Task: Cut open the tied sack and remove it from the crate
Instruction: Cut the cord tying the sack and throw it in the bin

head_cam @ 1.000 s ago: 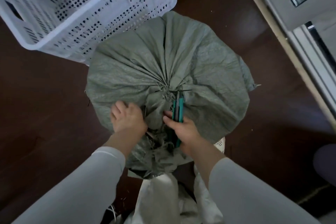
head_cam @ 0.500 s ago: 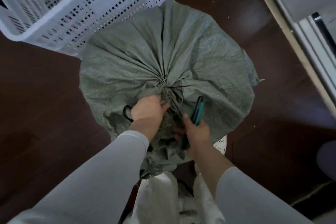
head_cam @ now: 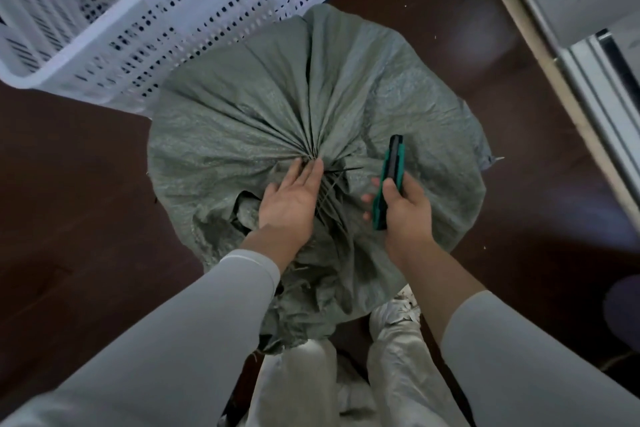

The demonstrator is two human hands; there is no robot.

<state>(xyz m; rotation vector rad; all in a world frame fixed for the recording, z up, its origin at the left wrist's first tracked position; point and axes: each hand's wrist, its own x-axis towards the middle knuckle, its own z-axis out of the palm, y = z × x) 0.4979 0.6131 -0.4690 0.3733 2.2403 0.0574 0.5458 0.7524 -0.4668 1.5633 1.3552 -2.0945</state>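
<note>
A bulging grey-green woven sack [head_cam: 398, 107] fills the middle of the view, its cloth gathered into a tied knot [head_cam: 320, 163] with loose dark strands beside it. My left hand [head_cam: 291, 198] lies flat on the sack with straight fingers touching the knot. My right hand [head_cam: 403, 208] grips a teal and black utility knife [head_cam: 389, 177], held upright just right of the knot and above the cloth. The sack's ragged loose end hangs toward me. Only a small white perforated corner [head_cam: 408, 295] shows under the sack's near edge.
An empty white perforated crate [head_cam: 166, 31] stands at the upper left, touching the sack's far edge. Dark brown floor surrounds the sack. A pale door frame and threshold [head_cam: 561, 80] run along the right. My white trouser legs [head_cam: 398, 357] are at the bottom.
My left hand let go of the bunched cloth and opened flat toward the knot. My right hand drew the knife away from the knot to the right and raised it.
</note>
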